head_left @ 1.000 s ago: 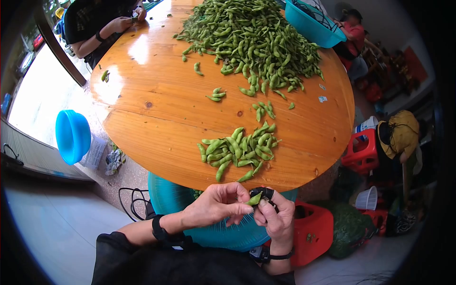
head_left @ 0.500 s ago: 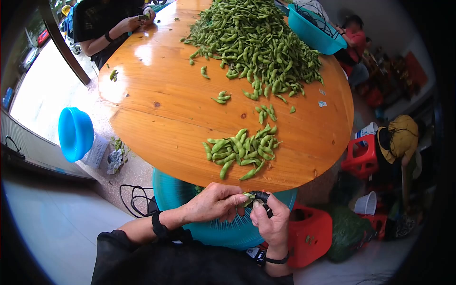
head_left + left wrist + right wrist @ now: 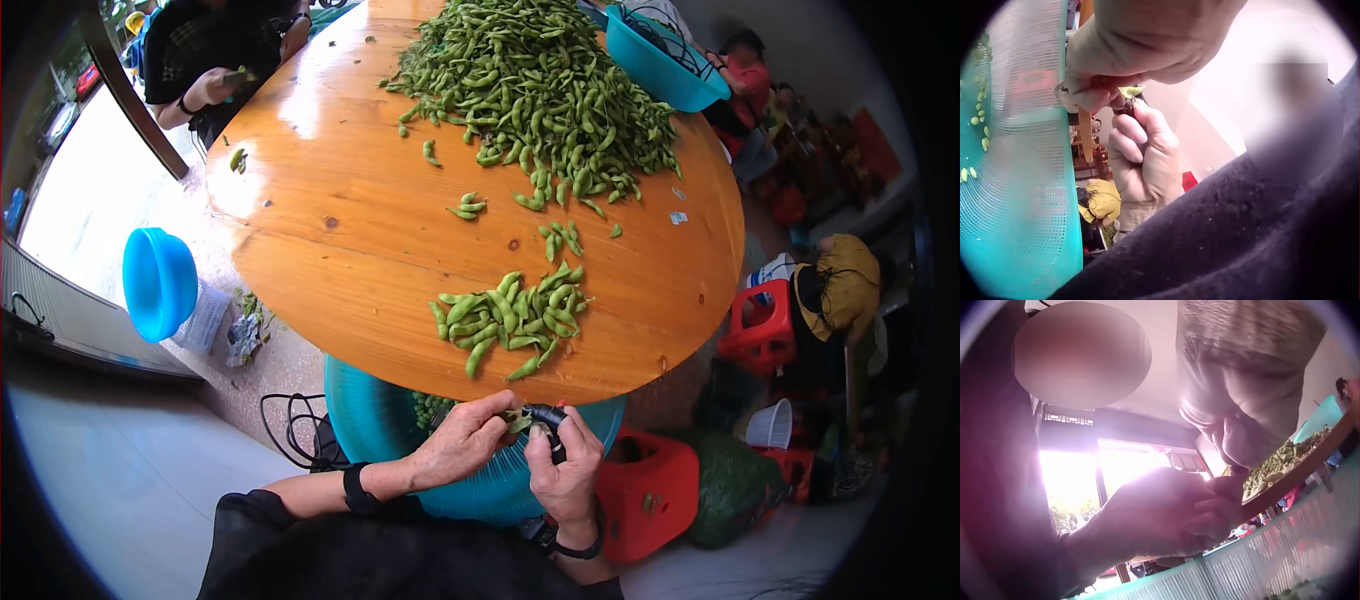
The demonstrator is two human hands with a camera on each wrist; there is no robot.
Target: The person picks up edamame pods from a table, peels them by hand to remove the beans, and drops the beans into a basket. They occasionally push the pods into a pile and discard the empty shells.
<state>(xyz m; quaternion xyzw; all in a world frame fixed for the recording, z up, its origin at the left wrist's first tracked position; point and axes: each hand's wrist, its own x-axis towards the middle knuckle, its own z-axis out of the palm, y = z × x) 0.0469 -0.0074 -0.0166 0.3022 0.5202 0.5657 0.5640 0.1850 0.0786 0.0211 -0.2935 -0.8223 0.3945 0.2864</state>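
A green soybean pod (image 3: 519,423) is between my two hands, over the teal basket (image 3: 350,405) at the table's near edge. My left hand (image 3: 462,440) pinches it between thumb and fingers. From the other side my right hand (image 3: 562,475), with black wrapping on a finger, presses its thumb and curled finger on the pod. In the left wrist view the pod (image 3: 1130,92) looks split, pale green inside. Both hands crowd together in the right wrist view, hiding most of it. Loose shelled beans (image 3: 981,100) lie in the basket.
A small group of pods (image 3: 510,315) lies on the wooden table (image 3: 350,270) before me, a large heap (image 3: 540,90) behind it. A teal basin (image 3: 660,65) stands at the back right. Red stools (image 3: 650,490) are at right; another person's hand (image 3: 212,90) is at far left.
The pod went from whole-looking to split and partly hidden between the fingers. My hands stay close together, the left shifting slightly right. The other person's hand moved down and left.
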